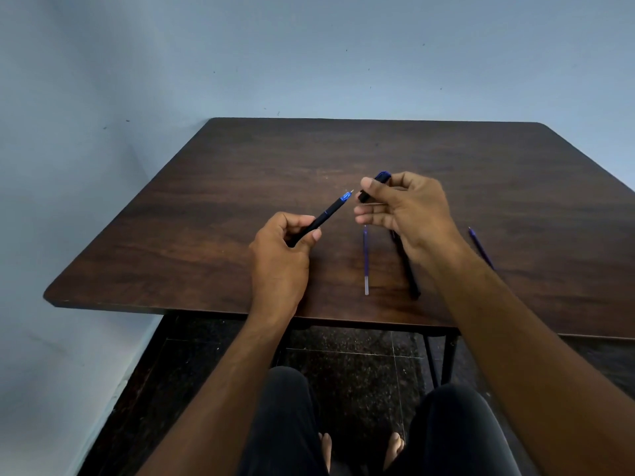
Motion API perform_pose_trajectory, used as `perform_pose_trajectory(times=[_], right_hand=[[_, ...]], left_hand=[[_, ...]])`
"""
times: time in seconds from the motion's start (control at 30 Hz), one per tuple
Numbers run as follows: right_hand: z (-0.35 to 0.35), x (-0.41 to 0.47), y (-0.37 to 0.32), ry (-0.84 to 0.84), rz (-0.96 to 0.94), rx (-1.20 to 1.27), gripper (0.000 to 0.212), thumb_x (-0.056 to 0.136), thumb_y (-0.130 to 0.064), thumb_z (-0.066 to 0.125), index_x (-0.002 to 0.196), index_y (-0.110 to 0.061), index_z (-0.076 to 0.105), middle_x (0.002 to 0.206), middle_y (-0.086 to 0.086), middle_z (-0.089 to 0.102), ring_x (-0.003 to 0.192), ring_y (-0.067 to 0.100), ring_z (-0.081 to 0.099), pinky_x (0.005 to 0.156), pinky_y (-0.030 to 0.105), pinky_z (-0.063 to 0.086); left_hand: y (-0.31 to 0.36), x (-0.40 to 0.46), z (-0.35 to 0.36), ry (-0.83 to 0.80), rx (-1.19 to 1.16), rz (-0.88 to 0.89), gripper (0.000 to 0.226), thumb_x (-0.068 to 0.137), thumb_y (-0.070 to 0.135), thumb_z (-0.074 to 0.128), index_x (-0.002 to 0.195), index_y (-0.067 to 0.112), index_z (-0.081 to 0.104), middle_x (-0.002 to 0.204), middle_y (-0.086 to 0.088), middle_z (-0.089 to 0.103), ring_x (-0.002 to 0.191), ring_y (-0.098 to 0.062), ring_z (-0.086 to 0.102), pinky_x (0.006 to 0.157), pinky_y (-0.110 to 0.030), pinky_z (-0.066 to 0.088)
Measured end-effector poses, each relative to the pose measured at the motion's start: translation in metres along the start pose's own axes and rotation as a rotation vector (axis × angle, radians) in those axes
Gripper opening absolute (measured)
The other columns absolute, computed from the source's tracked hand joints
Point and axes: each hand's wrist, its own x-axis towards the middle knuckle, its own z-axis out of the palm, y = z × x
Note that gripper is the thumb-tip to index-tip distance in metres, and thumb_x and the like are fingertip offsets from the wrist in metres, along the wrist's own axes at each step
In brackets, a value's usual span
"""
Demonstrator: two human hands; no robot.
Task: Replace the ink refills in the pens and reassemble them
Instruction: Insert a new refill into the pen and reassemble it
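Two bare hands are seen over a dark wooden counter (pixel 240 173) in the single head view. A black pen (pixel 324 214) is gripped in the left hand (pixel 280 255), its fingers (pixel 295 223) curled shut around the lower barrel and the thumb pressed along the side. The pen is tilted up and to the right, and a translucent blue tip section with a fine metal point is shown at its free end, above the counter surface. A black cap (pixel 372 188) with a blue end is pinched in the right hand (pixel 409 214) between thumb and forefinger, while the remaining fingers (pixel 369 214) are held loosely extended below it. The cap's open end is aimed toward the pen's point, just beside it, with a small gap between the two.

On the counter, a blue ink refill (pixel 366 261) with a pale end is laid lengthwise below the right hand. Just to its right, a second black pen (pixel 410 273) is laid, partly hidden by the right wrist. Another thin blue refill (pixel 480 247) is seen farther right, beyond the right forearm, well apart from the first. Dark-clothed knees and bare feet are visible beneath the counter edge, on a speckled dark floor (pixel 360 369). A pale blue wall (pixel 309 56) is seen behind.
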Motion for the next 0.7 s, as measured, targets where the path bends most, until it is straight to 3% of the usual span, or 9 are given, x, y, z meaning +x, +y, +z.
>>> perform_pose_trajectory(times=[0.2,0.7], right_hand=[[0.003,-0.005,0.001,-0.034,-0.024,0.193,0.025,0.089,-0.012,0.075,0.103,0.004,0.062,0.094,0.028,0.075,0.08,0.037,0.076,0.071,0.041,0.062],[0.011,-0.014,0.008,-0.1,0.037,0.082,0.022,0.083,-0.005,0.079,0.099,0.004,0.067,0.093,0.025,0.076,0.075,0.033,0.075,0.072,0.042,0.064]], left_hand=[[0.001,0.0,-0.002,-0.011,0.053,-0.001,0.021,0.087,0.015,0.077,0.097,0.032,0.071,0.093,0.017,0.072,0.09,0.009,0.065,0.085,-0.02,0.055],[0.002,-0.002,-0.003,-0.044,0.06,0.014,0.017,0.087,0.017,0.077,0.101,0.027,0.073,0.096,0.014,0.073,0.093,0.003,0.067,0.089,-0.026,0.056]])
